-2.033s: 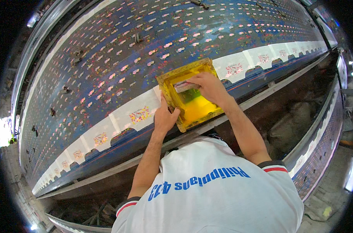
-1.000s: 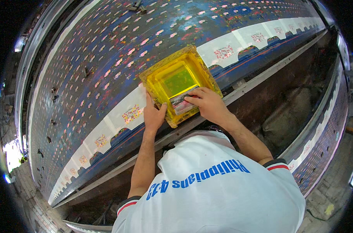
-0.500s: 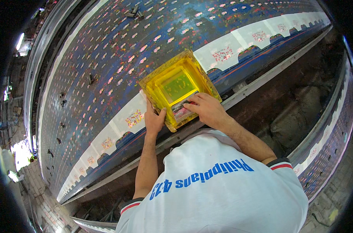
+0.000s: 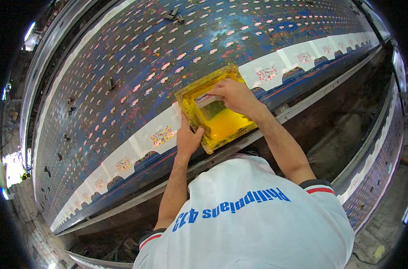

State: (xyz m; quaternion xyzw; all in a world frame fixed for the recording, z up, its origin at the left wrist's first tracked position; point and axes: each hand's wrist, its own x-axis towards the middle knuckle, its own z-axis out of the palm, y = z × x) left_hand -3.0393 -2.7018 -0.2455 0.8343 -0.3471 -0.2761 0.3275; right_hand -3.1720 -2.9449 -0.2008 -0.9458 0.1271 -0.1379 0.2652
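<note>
A yellow screen-printing frame [image 4: 205,80] lies tilted over the row of white pieces at the near edge of a long, dark table. My left hand [image 4: 189,140] grips its left side, thumb over the rim and fingers along the outside. Inside the frame, my right hand [image 4: 236,95] is closed around a flat, pale squeegee [image 4: 206,100] near the far side of the mesh. Yellowish ink or film covers the mesh's near part. The squeegee's lower edge is partly hidden, so I cannot tell whether it touches the mesh.
White cut pieces [image 4: 162,136] with small colourful prints line the near edge of the long table [image 4: 141,58]. Small dark metal blocks [image 4: 173,16] rest on its paint-spotted surface. A rail [image 4: 298,105] runs along the near side; another printed table [image 4: 370,184] stands at right.
My right hand has carried the squeegee from the near side of the frame to its far side. The frame and my left hand appear slightly further right in view.
</note>
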